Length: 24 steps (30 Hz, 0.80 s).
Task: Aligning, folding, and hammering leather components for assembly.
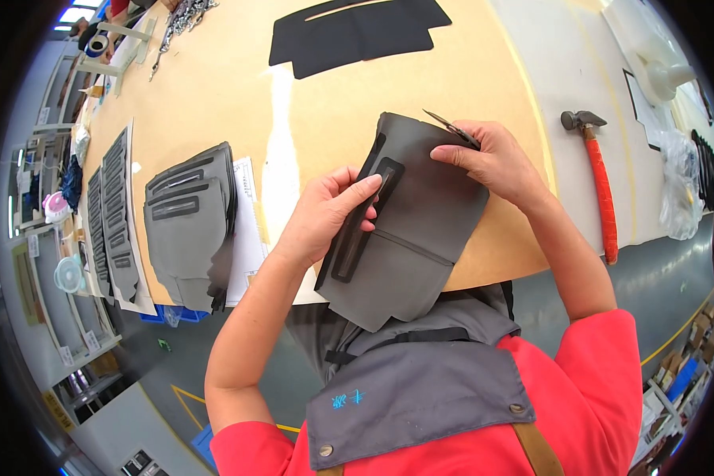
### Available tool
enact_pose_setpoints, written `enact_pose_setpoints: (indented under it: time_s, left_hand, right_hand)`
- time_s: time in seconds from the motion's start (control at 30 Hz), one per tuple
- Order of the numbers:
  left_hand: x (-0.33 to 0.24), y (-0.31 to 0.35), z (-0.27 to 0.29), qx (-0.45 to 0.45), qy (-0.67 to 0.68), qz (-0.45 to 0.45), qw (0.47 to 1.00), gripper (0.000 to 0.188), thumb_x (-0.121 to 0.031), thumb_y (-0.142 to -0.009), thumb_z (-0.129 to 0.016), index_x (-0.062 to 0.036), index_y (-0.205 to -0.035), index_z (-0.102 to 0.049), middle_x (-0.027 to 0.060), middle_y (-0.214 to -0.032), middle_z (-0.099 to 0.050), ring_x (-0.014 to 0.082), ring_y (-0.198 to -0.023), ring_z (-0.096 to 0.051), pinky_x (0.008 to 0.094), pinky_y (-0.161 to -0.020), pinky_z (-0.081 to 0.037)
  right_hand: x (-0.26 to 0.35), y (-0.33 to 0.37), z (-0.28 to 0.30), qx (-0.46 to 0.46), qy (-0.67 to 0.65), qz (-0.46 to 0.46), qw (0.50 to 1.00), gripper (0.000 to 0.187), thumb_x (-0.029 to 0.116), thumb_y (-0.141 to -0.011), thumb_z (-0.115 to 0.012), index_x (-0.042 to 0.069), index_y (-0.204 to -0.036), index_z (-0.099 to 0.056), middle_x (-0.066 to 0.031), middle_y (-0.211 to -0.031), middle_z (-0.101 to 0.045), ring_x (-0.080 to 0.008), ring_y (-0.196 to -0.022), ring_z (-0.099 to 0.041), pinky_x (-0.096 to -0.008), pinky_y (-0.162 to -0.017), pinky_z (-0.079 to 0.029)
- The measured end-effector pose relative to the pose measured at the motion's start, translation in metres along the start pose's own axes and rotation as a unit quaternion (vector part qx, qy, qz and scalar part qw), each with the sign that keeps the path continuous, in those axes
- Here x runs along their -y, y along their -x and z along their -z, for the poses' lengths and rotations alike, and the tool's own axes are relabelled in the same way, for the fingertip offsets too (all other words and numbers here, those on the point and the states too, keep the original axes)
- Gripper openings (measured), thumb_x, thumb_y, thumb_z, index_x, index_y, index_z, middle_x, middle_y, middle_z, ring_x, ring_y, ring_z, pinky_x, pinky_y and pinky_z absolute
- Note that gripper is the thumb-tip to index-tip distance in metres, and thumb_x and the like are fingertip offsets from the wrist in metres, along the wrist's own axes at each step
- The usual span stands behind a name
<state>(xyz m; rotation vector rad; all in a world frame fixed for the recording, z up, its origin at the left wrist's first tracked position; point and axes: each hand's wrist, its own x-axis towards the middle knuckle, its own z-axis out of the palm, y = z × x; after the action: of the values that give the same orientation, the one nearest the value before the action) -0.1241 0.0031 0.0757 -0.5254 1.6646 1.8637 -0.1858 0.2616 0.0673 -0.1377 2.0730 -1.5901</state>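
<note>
A dark grey, leather-like panel (428,206) is held up over the table's near edge, tilted, its lower end close to my apron. It has a seam across it and a long black-bordered slot (349,252) near its left side. My left hand (319,213) pinches the panel at the upper end of that slot, thumb on top. At the upper right corner, my right hand (501,163) is closed around small dark scissors (454,129), their pointed tips toward the upper left. Its thumb presses on the panel's face, so it steadies that edge too.
Left of the panel lies a stack of similar grey pieces (186,238), with slotted strips (119,214) beyond. A black cut piece (357,40) lies at the far side. On the right are a red-handled hammer (599,182) and clear plastic bags (681,186). Metal hardware (181,20) sits far left.
</note>
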Motion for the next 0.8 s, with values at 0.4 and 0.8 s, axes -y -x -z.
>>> enact_pose_setpoints:
  time_s: [0.4, 0.8]
  left_hand:
    - [0.000, 0.000, 0.017, 0.069, 0.046, 0.018, 0.996, 0.016, -0.023, -0.101, -0.073, -0.0075, -0.100, -0.068, -0.0013, -0.085, -0.066, 0.0041, -0.073, -0.062, 0.0195, -0.058, -0.052]
    - [0.007, 0.022, 0.044, -0.019, -0.145, -0.061, 0.987, 0.057, -0.012, -0.085, -0.086, -0.0010, -0.135, -0.062, 0.0023, -0.105, -0.069, 0.0083, -0.091, -0.066, 0.0217, -0.084, -0.054]
  right_hand:
    - [-0.014, -0.011, -0.015, -0.067, 0.097, 0.138, 0.983, 0.017, 0.016, -0.093, -0.076, 0.000, -0.093, -0.072, -0.0061, -0.074, -0.062, -0.0146, -0.070, -0.054, -0.0325, -0.069, -0.047]
    - [-0.019, 0.011, 0.024, -0.132, 0.049, -0.058, 0.988, 0.030, 0.026, -0.099, -0.071, -0.003, -0.104, -0.070, 0.0002, -0.077, -0.067, -0.0113, -0.072, -0.059, -0.0315, -0.070, -0.051]
